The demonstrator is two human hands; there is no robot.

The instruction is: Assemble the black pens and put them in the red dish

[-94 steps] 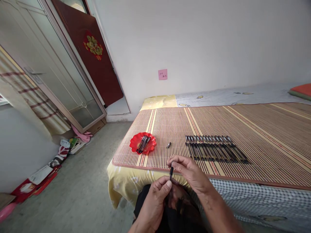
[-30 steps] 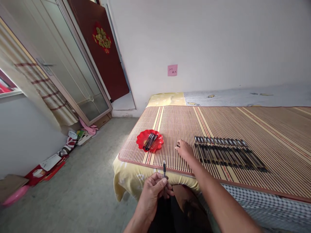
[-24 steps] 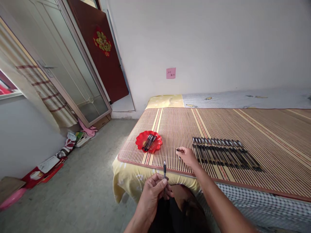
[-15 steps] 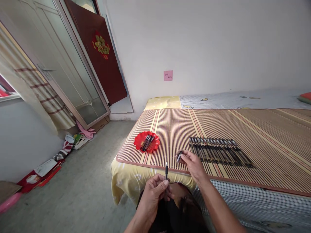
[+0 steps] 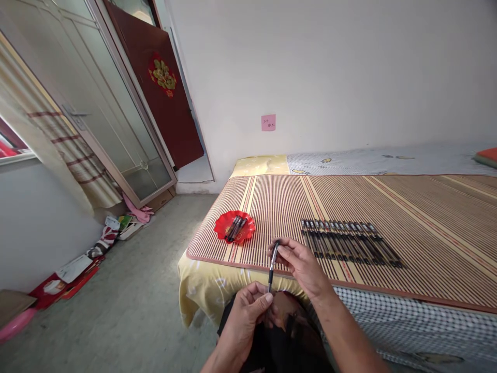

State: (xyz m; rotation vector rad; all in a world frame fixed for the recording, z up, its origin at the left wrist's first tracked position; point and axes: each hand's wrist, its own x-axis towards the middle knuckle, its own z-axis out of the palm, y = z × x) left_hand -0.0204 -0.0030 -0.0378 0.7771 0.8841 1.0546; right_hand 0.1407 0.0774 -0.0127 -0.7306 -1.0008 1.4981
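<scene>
My left hand (image 5: 250,316) is closed round the barrel of a black pen (image 5: 270,278), which stands tip up over my lap. Between thumb and fingers my right hand (image 5: 301,261) pinches the pen's cap (image 5: 275,249), directly above the tip and lined up with it. Whether the cap is fully seated on the pen I cannot tell. To the right, a row of several capped black pens (image 5: 345,241) lies side by side on the striped mat (image 5: 275,202). A red scalloped plate (image 5: 219,228) at the left holds several more pens (image 5: 235,229).
The mat covers a bed with a yellow cloth (image 5: 202,282) hanging over the near left corner. Behind it is a white wall with a pink note (image 5: 268,123). On the grey floor (image 5: 128,280) at left, papers and odds and ends lie along the wall.
My right hand has moved left and brought the cap over the pen's tip, where the two now meet. My left hand stays nearly in place, the pen slightly more tilted.
</scene>
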